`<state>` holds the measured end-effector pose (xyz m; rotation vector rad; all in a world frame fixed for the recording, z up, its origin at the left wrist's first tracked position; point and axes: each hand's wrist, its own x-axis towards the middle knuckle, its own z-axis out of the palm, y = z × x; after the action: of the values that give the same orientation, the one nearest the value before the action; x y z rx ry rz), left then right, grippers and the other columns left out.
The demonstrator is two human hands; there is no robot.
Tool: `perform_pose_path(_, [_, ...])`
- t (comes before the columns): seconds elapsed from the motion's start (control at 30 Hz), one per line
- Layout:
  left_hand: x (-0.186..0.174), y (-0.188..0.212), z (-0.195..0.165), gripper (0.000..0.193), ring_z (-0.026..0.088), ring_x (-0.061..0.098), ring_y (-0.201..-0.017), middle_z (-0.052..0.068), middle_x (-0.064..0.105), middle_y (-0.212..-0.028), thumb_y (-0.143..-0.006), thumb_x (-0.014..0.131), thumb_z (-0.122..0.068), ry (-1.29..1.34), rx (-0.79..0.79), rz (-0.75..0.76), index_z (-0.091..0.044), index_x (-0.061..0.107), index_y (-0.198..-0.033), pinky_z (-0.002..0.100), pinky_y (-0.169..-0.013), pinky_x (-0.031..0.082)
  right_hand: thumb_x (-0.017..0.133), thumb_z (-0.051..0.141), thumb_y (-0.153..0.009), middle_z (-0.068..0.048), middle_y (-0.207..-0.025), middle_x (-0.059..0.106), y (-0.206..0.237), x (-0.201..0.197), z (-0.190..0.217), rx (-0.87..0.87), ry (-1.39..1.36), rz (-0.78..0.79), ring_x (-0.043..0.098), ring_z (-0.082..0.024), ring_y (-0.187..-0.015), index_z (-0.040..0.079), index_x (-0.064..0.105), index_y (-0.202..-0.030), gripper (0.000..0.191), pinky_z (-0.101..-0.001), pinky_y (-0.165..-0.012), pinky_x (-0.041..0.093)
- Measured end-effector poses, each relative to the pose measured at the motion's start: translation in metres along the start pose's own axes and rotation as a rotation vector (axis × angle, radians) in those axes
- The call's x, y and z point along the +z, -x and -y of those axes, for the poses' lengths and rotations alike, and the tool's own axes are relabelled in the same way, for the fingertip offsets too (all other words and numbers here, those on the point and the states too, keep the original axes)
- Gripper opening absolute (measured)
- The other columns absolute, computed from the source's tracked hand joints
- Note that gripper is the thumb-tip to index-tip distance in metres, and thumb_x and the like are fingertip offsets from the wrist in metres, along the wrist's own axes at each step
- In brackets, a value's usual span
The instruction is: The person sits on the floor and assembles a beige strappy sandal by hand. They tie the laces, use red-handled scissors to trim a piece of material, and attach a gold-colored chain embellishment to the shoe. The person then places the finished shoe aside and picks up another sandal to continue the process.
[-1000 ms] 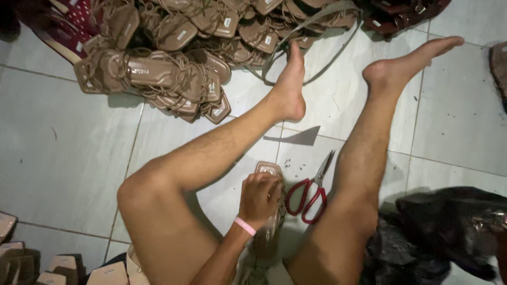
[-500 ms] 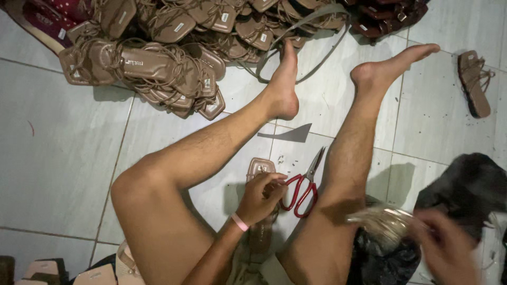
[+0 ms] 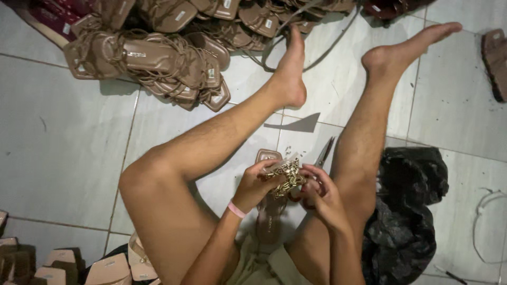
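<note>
I sit on a tiled floor with both bare legs stretched out. My left hand [image 3: 254, 184], with a pink wristband, and my right hand [image 3: 319, 192] meet between my legs and together hold a small clear bag of gold-coloured metal pieces [image 3: 285, 177]. Under the hands a tan sandal sole [image 3: 268, 214] lies on the floor. Scissors [image 3: 323, 154] lie just beyond the right hand, mostly hidden by it.
A big heap of tan strappy sandals [image 3: 158, 53] fills the top left. A black plastic bag [image 3: 406, 211] lies by my right leg. Tan soles [image 3: 68, 264] are stacked at bottom left. A single sandal [image 3: 495, 60] and a white cord [image 3: 488, 221] lie on the right.
My right hand came in from the black bag with the clear bag of gold pieces. My left hand lifted off the sole and now both hands hold the bag together.
</note>
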<state>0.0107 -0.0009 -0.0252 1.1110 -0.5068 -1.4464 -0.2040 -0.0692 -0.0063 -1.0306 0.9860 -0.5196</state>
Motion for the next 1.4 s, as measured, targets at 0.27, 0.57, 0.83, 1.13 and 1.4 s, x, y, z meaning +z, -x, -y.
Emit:
perform_pose_path(0.27, [-0.009, 0.006, -0.002, 0.041, 0.007, 0.068, -0.086, 0.005, 0.077, -0.099, -0.086, 0.082, -0.020, -0.281, 0.017, -0.015, 0.003, 0.073, -0.120, 0.023, -0.075, 0.055, 0.068, 0.013, -0.095, -0.006, -0.095, 0.072, -0.007, 0.007, 0.000, 0.028, 0.191, -0.154, 0.062, -0.011, -0.077, 0.002, 0.066, -0.129, 0.035, -0.0249, -0.062, 0.045])
perform_pose_path(0.57, [-0.011, 0.004, 0.010, 0.039, 0.011, 0.062, -0.097, 0.006, 0.069, -0.117, -0.093, 0.072, -0.005, 0.128, -0.074, -0.063, 0.003, 0.063, -0.130, 0.026, -0.083, 0.050, 0.084, 0.031, -0.091, -0.029, -0.140, 0.049, -0.027, -0.124, 0.041, -0.647, 1.425, -1.136, 0.046, -0.045, -0.132, 0.002, 0.056, -0.136, 0.060, -0.0552, -0.114, 0.036])
perform_pose_path(0.83, [-0.004, -0.005, 0.022, 0.037, 0.011, 0.061, -0.100, 0.004, 0.069, -0.113, -0.089, 0.075, -0.008, -0.013, -0.062, -0.043, 0.001, 0.067, -0.124, 0.027, -0.087, 0.050, 0.066, 0.059, -0.096, -0.031, -0.166, 0.014, -0.038, -0.222, 0.018, 0.189, 1.283, -0.903, 0.010, -0.060, -0.147, 0.025, 0.029, -0.164, 0.085, -0.0761, -0.111, 0.012])
perform_pose_path(1.13, [0.000, 0.002, 0.020, 0.038, 0.009, 0.069, -0.088, 0.005, 0.078, -0.100, -0.084, 0.081, -0.016, -0.312, 0.045, -0.004, 0.002, 0.073, -0.117, 0.026, -0.078, 0.057, 0.079, 0.037, -0.089, -0.016, -0.133, 0.064, -0.036, -0.255, 0.047, -0.120, 0.371, -0.863, 0.063, -0.026, -0.117, -0.004, 0.045, -0.146, 0.078, -0.0401, -0.099, 0.052])
perform_pose_path(1.4, [0.003, 0.006, -0.007, 0.036, 0.008, 0.067, -0.086, 0.005, 0.076, -0.099, -0.086, 0.080, -0.016, -0.298, 0.004, 0.056, 0.002, 0.072, -0.117, 0.024, -0.075, 0.055, 0.056, 0.004, -0.090, -0.008, -0.122, 0.064, -0.008, -0.068, 0.034, -0.359, 0.557, -0.172, 0.061, -0.015, -0.114, 0.005, 0.056, -0.135, 0.045, -0.0282, -0.093, 0.052])
